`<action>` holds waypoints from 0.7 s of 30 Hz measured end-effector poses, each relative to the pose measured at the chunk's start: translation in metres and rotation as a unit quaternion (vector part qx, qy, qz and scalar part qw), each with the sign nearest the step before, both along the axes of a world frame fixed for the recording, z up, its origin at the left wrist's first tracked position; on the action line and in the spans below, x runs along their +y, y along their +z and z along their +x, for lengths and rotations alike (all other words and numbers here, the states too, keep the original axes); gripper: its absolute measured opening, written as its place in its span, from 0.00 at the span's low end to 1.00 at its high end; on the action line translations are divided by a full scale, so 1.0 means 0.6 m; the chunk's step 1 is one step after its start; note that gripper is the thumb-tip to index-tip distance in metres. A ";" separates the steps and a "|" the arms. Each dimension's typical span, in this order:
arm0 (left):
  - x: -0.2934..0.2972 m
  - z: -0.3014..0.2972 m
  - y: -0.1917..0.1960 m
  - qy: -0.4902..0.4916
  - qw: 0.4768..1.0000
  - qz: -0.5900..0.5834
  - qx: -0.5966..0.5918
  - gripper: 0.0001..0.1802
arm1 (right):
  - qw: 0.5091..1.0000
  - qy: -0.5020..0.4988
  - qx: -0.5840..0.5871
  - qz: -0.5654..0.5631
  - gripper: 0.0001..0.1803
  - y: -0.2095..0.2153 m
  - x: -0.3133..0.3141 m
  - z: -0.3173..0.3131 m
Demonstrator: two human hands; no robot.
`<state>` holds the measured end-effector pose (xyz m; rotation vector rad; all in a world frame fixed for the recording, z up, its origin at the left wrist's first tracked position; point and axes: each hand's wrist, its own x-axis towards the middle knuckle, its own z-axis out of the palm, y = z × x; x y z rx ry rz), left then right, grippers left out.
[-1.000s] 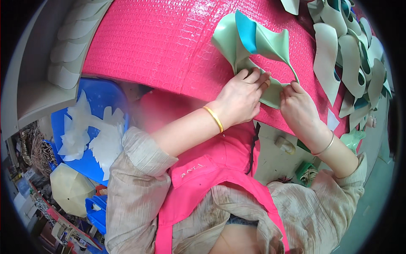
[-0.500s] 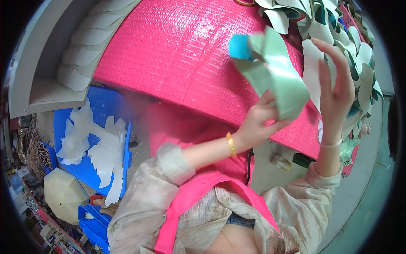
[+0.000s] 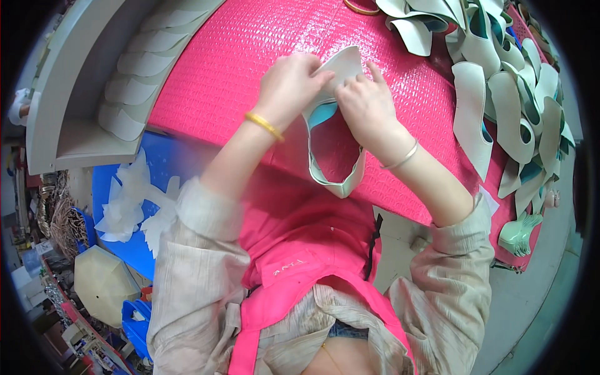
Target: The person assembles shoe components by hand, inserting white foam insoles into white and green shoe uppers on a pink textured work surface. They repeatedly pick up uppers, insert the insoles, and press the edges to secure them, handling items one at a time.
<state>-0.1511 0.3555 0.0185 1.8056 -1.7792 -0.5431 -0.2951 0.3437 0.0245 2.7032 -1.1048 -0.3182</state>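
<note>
Both my hands grip a pale green shoe upper [image 3: 340, 188] with a teal lining, above the pink table cover. The upper curves down toward me in an open loop, and its pale end sticks up between my hands. My left hand [image 3: 289, 86] pinches that end from the left, thumb toward the middle. My right hand [image 3: 367, 107] is closed on the opposite side, close to the left thumb, with its index finger raised. My fingers partly hide where the two sides meet.
Pink quilted sheeting covers the table [image 3: 244, 75]. Similar uppers [image 3: 472, 119] are heaped at the right, above a mint-green stack [image 3: 520, 234]. A grey shelf [image 3: 94, 147] with pale cut pieces [image 3: 140, 62] stands left. Below it, a blue tray [image 3: 134, 253] holds white scraps [image 3: 122, 209].
The upper has moved left and down from the right side of the table, turning into a loop. My right hand, earlier raised and empty, now grips it; my left hand has shifted up and left.
</note>
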 end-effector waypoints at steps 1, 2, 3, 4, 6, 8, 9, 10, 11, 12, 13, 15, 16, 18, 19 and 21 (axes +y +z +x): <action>-0.006 -0.001 0.004 0.013 0.999 -0.040 -0.024 0.13 | 0.995 0.082 -0.061 -0.003 0.11 0.005 0.001 -0.017; -0.012 -0.003 0.011 0.027 0.995 -0.080 -0.047 0.14 | 0.979 0.164 -0.120 -0.005 0.10 0.012 0.011 -0.055; -0.017 -0.009 0.015 0.034 0.990 -0.116 -0.067 0.15 | 0.955 0.237 -0.177 -0.005 0.10 0.018 0.027 -0.096; -0.020 0.015 0.027 0.015 0.997 -0.070 -0.006 0.14 | 0.938 0.242 -0.244 -0.033 0.10 0.029 0.042 -0.129; -0.008 0.014 0.018 -0.040 0.988 0.024 0.148 0.14 | 0.932 0.173 -0.313 -0.050 0.10 0.034 0.053 -0.149; -0.001 -0.026 0.014 -0.056 0.995 0.007 0.085 0.14 | 0.950 0.018 -0.311 -0.033 0.11 0.025 0.059 -0.142; 0.004 -0.049 0.010 -0.046 0.995 -0.013 0.084 0.13 | 0.946 0.028 -0.318 -0.060 0.13 0.011 0.050 -0.130; -0.001 -0.051 0.000 -0.044 0.991 -0.007 0.129 0.12 | 0.934 0.070 -0.347 -0.041 0.14 -0.005 0.037 -0.140; -0.007 -0.045 -0.013 -0.041 0.984 0.000 0.173 0.11 | 0.920 0.113 -0.374 -0.022 0.14 -0.020 0.024 -0.156; -0.008 -0.029 -0.020 -0.029 0.977 0.009 0.212 0.11 | 0.900 0.162 -0.405 0.003 0.15 -0.027 0.015 -0.164; 0.000 -0.006 -0.021 -0.031 0.953 0.079 0.290 0.09 | 0.856 0.084 -0.507 0.063 0.13 -0.018 0.027 -0.177; 0.013 -0.012 -0.035 -0.046 0.980 0.054 0.187 0.08 | 0.783 -0.060 -0.588 0.193 0.10 -0.026 0.052 -0.184; 0.019 -0.018 -0.045 -0.055 0.988 0.041 0.136 0.08 | 0.732 -0.133 -0.617 0.254 0.08 -0.033 0.059 -0.185; 0.024 -0.049 -0.045 -0.064 0.988 -0.139 0.013 0.13 | 0.673 -0.221 -0.620 0.337 0.07 -0.040 0.053 -0.182; 0.026 -0.059 -0.027 -0.093 0.966 -0.243 -0.005 0.15 | 0.709 -0.215 -0.592 0.317 0.08 -0.041 0.049 -0.185; 0.056 -0.078 0.027 -0.136 0.950 -0.277 -0.057 0.19 | 0.778 -0.186 -0.539 0.264 0.09 -0.042 0.041 -0.185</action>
